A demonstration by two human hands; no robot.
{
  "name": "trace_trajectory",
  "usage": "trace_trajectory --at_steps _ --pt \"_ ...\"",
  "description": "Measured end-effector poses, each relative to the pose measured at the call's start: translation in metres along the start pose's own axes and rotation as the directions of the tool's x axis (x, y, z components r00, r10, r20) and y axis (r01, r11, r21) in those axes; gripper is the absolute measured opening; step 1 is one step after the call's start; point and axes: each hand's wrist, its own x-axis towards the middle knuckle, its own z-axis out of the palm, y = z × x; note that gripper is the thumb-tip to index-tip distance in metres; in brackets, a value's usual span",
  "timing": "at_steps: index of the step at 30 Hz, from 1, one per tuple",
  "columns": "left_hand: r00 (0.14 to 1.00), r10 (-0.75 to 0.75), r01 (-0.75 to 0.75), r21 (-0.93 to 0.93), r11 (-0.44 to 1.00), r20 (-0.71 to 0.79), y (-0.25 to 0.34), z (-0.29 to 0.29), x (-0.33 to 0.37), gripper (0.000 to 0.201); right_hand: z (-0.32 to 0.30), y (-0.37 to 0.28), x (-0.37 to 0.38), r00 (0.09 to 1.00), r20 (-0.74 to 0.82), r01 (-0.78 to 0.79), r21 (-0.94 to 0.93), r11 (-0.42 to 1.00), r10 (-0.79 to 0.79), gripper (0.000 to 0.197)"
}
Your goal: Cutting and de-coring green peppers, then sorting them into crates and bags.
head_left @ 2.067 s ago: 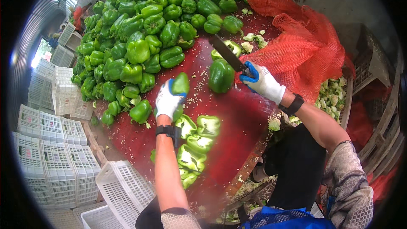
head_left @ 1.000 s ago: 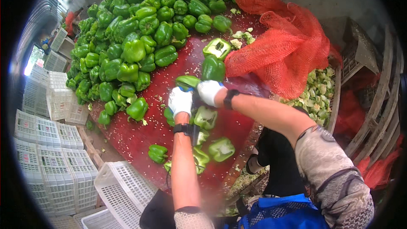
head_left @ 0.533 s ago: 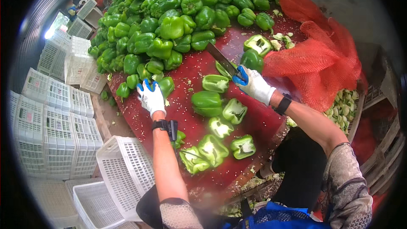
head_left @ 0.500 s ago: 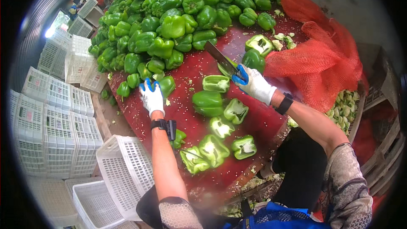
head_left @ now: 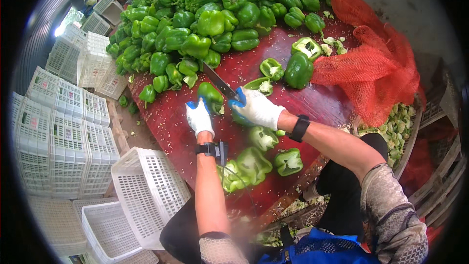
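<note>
My right hand (head_left: 259,110), in a white glove with blue fingertips, is closed round the handle of a knife (head_left: 221,83). The knife's dark blade points up and left, beside a whole green bell pepper (head_left: 209,97). That pepper is gripped at its left side by my left hand (head_left: 199,119), gloved alike; its fingers are partly hidden. Below my right hand lie cut pepper pieces with pale insides, among them a half pepper (head_left: 288,161). More cut pieces, such as an opened pepper (head_left: 272,69), lie beyond it, next to a whole pepper (head_left: 298,70).
A large heap of green peppers (head_left: 195,19) covers the far part of the red table (head_left: 171,117). Red mesh netting (head_left: 371,68) drapes over its right side. White plastic crates (head_left: 68,137) are stacked at the left, and a tilted crate (head_left: 151,190) stands near my left arm.
My left hand has moved right, bringing a pepper away from the heap's edge. My right hand has come left and nearer with the knife, so the blade now lies beside that pepper.
</note>
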Motion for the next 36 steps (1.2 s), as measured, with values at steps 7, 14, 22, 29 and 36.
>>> trace_trajectory --at_steps 7,14,22,29,36 --pt "0.97 -0.183 0.222 -0.268 0.938 0.161 0.021 0.005 -0.025 0.033 0.014 -0.001 0.006 0.998 0.005 -0.057 -0.136 0.989 0.058 0.053" --pt "0.959 -0.183 0.226 -0.198 0.954 0.216 0.018 0.01 -0.026 0.022 0.038 -0.007 0.029 0.988 -0.007 -0.15 -0.29 0.945 0.154 0.041" --pt "0.961 -0.163 0.224 -0.279 0.934 0.225 0.007 0.007 -0.024 0.022 0.043 -0.012 0.055 0.959 0.183 -0.127 -0.396 0.909 0.214 0.031" --pt "0.925 -0.229 0.318 -0.288 0.903 0.303 0.016 -0.007 -0.016 0.028 0.086 -0.007 0.047 0.979 0.068 -0.103 -0.648 0.755 0.192 0.029" --pt "0.951 -0.018 0.114 -0.295 0.949 0.309 0.007 0.016 -0.016 0.049 0.065 0.005 0.063 0.977 0.073 -0.156 -0.387 0.909 0.198 0.031"
